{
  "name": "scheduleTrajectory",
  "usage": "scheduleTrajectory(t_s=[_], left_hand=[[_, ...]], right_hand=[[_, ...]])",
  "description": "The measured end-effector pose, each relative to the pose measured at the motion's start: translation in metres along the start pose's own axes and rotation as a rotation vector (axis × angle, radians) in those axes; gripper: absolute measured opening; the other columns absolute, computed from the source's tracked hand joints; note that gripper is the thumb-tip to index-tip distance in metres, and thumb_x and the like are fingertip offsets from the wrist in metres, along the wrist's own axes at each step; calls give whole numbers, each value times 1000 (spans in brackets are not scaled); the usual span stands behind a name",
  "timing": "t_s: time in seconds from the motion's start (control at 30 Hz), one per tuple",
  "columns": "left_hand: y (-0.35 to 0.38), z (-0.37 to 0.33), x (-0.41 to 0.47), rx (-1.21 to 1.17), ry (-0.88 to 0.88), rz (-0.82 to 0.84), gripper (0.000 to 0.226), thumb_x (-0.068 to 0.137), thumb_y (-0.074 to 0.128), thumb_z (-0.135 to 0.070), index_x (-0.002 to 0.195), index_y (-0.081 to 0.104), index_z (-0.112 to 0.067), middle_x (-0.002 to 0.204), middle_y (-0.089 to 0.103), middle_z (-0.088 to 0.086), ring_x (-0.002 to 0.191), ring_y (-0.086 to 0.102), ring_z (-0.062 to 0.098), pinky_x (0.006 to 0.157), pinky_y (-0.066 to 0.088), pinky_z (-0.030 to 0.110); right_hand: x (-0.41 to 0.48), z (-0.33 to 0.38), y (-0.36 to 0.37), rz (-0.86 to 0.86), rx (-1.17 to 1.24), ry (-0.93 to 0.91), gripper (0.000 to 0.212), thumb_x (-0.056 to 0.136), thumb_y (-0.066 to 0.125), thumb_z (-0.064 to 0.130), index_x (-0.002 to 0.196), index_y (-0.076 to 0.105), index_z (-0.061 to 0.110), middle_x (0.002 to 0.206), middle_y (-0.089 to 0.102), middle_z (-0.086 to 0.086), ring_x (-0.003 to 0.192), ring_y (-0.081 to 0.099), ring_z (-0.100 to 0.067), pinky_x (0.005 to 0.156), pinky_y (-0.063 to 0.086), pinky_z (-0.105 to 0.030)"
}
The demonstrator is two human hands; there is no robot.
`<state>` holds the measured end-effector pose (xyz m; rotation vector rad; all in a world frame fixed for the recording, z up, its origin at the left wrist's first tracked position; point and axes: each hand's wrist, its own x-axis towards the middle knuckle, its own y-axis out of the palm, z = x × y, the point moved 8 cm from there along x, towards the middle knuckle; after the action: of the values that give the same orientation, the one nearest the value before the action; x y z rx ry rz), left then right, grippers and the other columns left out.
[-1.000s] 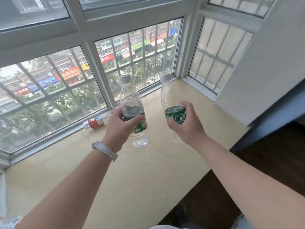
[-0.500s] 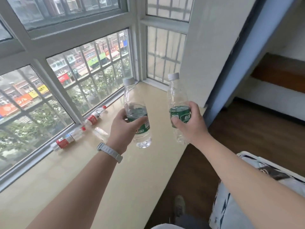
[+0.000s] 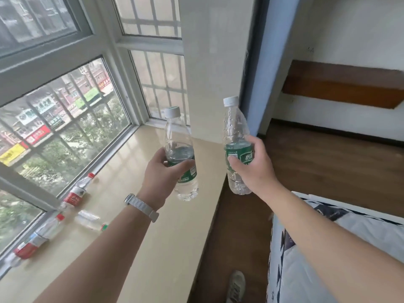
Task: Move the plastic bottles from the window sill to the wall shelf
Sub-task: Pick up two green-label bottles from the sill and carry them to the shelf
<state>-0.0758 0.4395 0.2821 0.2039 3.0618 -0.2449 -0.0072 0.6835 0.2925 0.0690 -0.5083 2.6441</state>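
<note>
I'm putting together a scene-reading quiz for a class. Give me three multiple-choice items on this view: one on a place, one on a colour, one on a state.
1. The right bottle is: A on the floor; B in the right hand; C on the wall shelf.
2. The left bottle's label is: A red; B blue; C green.
3. The red-labelled bottles on the window sill are: A lying down; B upright; C stacked.
B, the hand grips it; C, its band is green; A, they lie on their sides.
</note>
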Motion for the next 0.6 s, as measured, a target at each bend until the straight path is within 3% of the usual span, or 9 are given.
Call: scheduleTrajectory(t_s=[0.13, 0.33, 0.6], left_hand=[[47, -17, 35, 10, 11, 50, 42, 62, 83, -29, 101, 69, -28, 97, 76, 1, 88, 74, 22, 82, 60, 48], [122, -46, 82, 30, 43, 117, 40, 70, 86, -20, 106, 69, -24, 98, 76, 2, 87, 74, 20, 74, 60, 35], [215, -68, 122, 15, 90, 235, 35, 77, 83, -13, 108, 68, -19, 95, 77, 1, 85, 74, 19, 70, 59, 31]], right_hand=[[40, -18, -33, -40, 11, 9, 55, 79, 75, 25, 124, 45, 28, 108, 62, 11, 93, 61, 2, 79, 46, -22], [91, -39, -87, -94, 12, 12, 53, 78, 75, 25, 118, 43, 37, 112, 61, 11, 98, 59, -2, 84, 47, -27], [130, -62, -167, -223, 16, 16, 52, 80, 74, 16, 118, 42, 33, 101, 57, 22, 85, 57, 14, 70, 42, -7]])
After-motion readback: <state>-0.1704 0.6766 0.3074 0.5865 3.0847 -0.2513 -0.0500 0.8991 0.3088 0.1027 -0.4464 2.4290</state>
